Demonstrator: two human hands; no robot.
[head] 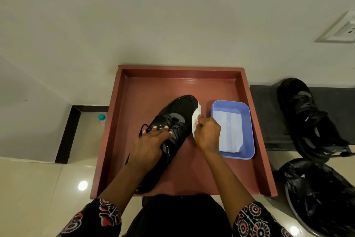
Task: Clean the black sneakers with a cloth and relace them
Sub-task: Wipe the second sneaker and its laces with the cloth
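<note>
A black sneaker (178, 114) lies in the reddish-brown tray (257, 125), toe pointing away to the right. My left hand (151, 140) grips the sneaker across its laces and tongue. My right hand (208, 133) pinches a white cloth (196, 117) and holds it against the sneaker's right side near the toe. The second black sneaker (303, 115) sits outside the tray on a dark ledge at the right, with its laces loose.
A blue plastic tub (247, 131) with a folded pale cloth inside stands in the tray to the right of the shoe. A bin lined with a black bag (318, 194) is at lower right. A small teal-capped bottle (101, 118) stands on the floor left of the tray.
</note>
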